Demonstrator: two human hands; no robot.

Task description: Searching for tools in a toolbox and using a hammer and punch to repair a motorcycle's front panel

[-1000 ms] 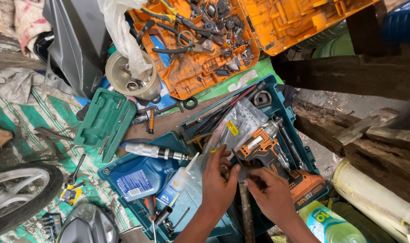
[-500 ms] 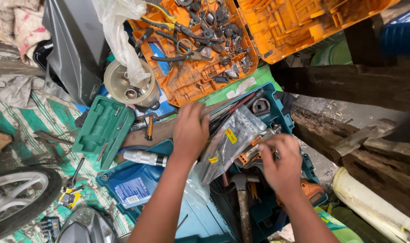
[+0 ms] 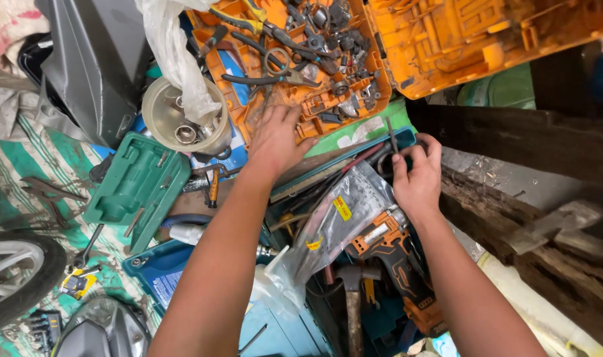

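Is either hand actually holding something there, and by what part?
The right hand pinches a thin dark rod near its lower end. The left hand lies flat on the orange tool case, holding nothing.

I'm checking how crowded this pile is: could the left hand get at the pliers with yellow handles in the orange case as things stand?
Probably yes. The left hand already rests on the near edge of the orange case, and the pliers with yellow handles lie uncovered on top of the other tools. The hanging plastic bag beside them might brush the wrist.

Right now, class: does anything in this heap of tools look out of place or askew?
Yes. A hammer lies loose across the open teal case beside the cordless drill, half under a clear plastic bag.
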